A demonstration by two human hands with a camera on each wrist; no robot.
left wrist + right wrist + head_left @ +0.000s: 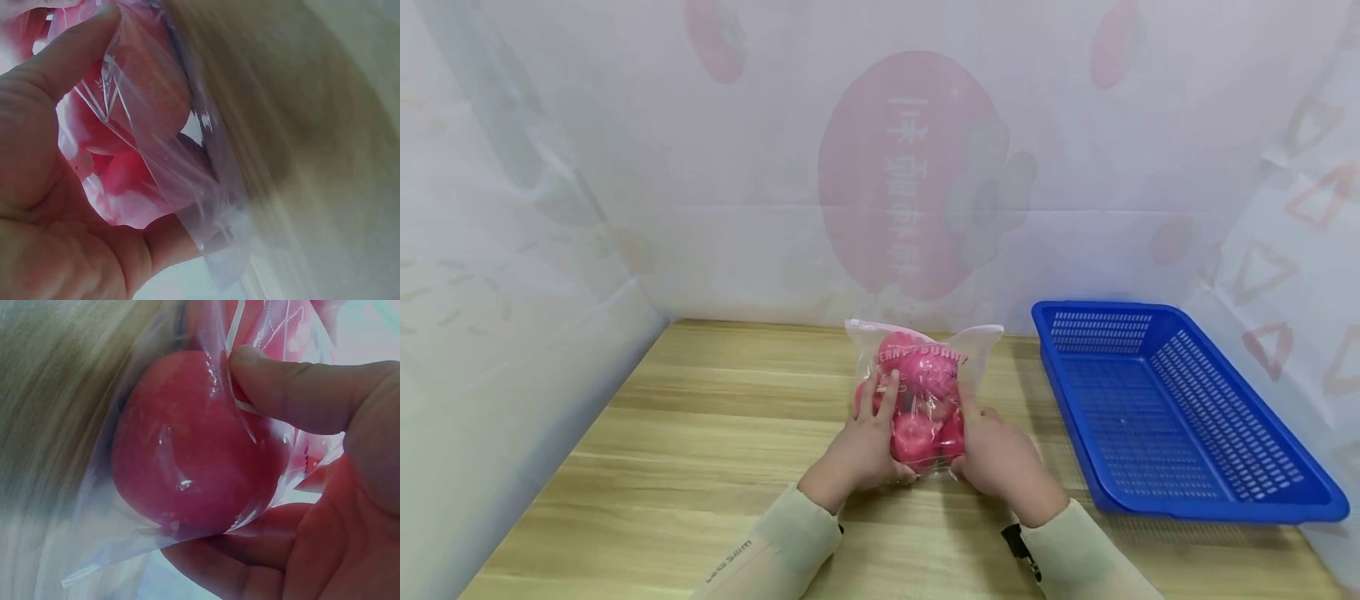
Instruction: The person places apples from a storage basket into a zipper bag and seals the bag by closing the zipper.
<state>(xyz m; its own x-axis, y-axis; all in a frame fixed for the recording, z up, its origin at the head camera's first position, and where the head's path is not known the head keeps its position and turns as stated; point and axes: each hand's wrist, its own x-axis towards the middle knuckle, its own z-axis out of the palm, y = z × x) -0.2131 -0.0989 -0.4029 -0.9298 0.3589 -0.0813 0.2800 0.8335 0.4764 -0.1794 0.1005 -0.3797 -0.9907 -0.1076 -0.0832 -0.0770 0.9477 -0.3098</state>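
Observation:
A clear plastic bag [925, 367] with pink print stands on the wooden table [700, 433], filled with several round pink-red fruits [916, 437]. My left hand [867, 442] grips its left side, fingers over the front and thumb underneath. My right hand [996, 454] grips its right side. In the left wrist view the left hand [50, 187] holds the bag [169, 169] with the thumb pressed on the film. In the right wrist view the right hand [312, 487] pinches the film over one large red fruit [187, 450].
A blue perforated plastic basket [1180, 500] lies on the table to the right of the bag, with nothing in it. White sheeting with a pink print walls in the table at the back and both sides.

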